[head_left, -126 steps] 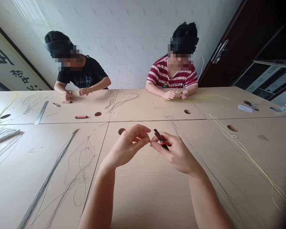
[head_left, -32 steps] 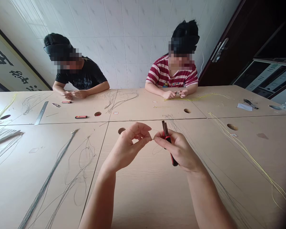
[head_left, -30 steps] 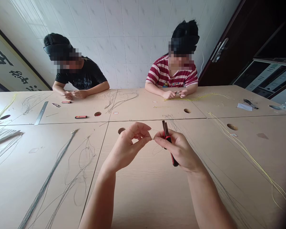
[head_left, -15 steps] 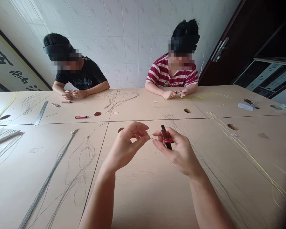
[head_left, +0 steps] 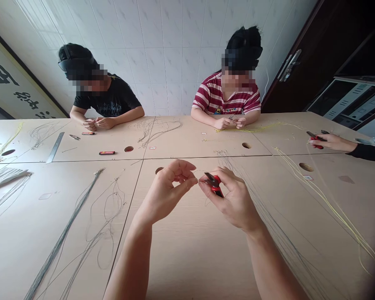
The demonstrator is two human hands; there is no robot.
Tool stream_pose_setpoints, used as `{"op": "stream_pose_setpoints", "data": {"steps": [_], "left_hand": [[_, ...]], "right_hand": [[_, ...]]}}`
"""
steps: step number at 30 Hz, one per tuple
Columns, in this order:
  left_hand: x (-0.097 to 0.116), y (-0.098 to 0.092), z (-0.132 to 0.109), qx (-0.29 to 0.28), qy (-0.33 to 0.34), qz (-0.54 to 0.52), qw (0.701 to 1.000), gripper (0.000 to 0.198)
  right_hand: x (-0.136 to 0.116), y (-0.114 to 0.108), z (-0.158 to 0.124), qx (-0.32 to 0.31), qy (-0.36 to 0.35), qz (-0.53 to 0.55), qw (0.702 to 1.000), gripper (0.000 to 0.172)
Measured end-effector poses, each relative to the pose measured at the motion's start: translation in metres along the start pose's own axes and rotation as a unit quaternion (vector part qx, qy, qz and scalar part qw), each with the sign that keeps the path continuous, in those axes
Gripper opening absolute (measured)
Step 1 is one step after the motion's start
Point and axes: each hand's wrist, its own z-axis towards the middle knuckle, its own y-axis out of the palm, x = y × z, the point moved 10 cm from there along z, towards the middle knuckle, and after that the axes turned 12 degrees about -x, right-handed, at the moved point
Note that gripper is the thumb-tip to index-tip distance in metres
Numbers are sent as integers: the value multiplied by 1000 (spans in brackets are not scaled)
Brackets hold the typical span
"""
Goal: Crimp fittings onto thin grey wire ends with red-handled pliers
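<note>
Near the middle of the view, my left hand (head_left: pixel 171 187) pinches the end of a thin wire (head_left: pixel 200 171) between thumb and forefinger. My right hand (head_left: pixel 233 196) holds small pliers (head_left: pixel 216 185) with red handles and dark jaws, which point up and to the left. The fingertips of both hands nearly meet at the wire end; whether my right fingertips also grip the wire is too small to tell. Beyond my right hand a bundle of thin grey wires (head_left: pixel 253 191) runs over the table toward the lower right.
Two people sit across the table (head_left: pixel 175 266). At the right, another person's hand (head_left: pixel 334 142) holds red-handled pliers. Green-grey wires (head_left: pixel 65 233) and looped wires (head_left: pixel 109 212) lie left, yellow wires (head_left: pixel 328 202) right. A ruler (head_left: pixel 55 147) and red marker (head_left: pixel 107 153) lie farther back.
The pliers in my right hand have turned, their jaws now pointing more to the left. Another person's hand with pliers has come in at the right.
</note>
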Motion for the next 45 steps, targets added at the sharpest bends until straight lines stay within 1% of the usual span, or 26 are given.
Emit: {"op": "stream_pose_setpoints", "data": {"steps": [7, 10, 13, 15, 19, 24, 26, 28, 31, 34, 36, 39, 41, 43, 45], "left_hand": [[-1, 0, 0, -2, -3, -5, 1000, 14], [-2, 0, 0, 1, -8, -14, 1000, 15], [-4, -1, -1, -1, -27, 12, 1000, 12], [-4, 0, -1, -10, -40, 32, 999, 14], [-3, 4, 0, -30, -45, 39, 998, 16], [-3, 6, 0, -34, -42, 45, 998, 13], [-3, 6, 0, -34, -48, 66, 996, 13], [-3, 6, 0, -33, -52, 93, 994, 14], [-1, 7, 0, -36, -48, 116, 991, 14], [-1, 7, 0, -35, -44, 98, 994, 13], [-1, 5, 0, -24, -40, 78, 996, 13], [-1, 0, -1, -11, -39, 64, 997, 15], [0, -1, -1, -9, -38, 62, 997, 16], [1, 0, 0, -8, -34, 63, 997, 16], [3, -1, -1, 8, -23, 80, 997, 15]], "right_hand": [[-4, 2, 1, -2, -19, -38, 999, 14], [-3, 1, 1, 4, -19, -35, 999, 14], [1, -3, -1, 24, -17, -22, 999, 15], [3, -5, -2, 32, -14, -18, 999, 15], [5, -4, -3, 26, -10, -18, 999, 15], [5, -2, -1, 10, -1, 2, 1000, 16], [9, 0, -1, -5, 21, 30, 999, 17], [18, 4, -1, -29, 64, 83, 994, 18], [33, 13, -4, -71, 135, 179, 972, 21], [39, 17, -6, -86, 165, 235, 954, 22], [41, 15, -6, -82, 169, 243, 952, 23], [40, 11, -6, -72, 158, 223, 959, 24], [36, 6, -5, -57, 137, 199, 969, 21], [32, 0, -5, -29, 121, 178, 976, 16], [30, -5, -6, -2, 122, 168, 978, 11]]}}
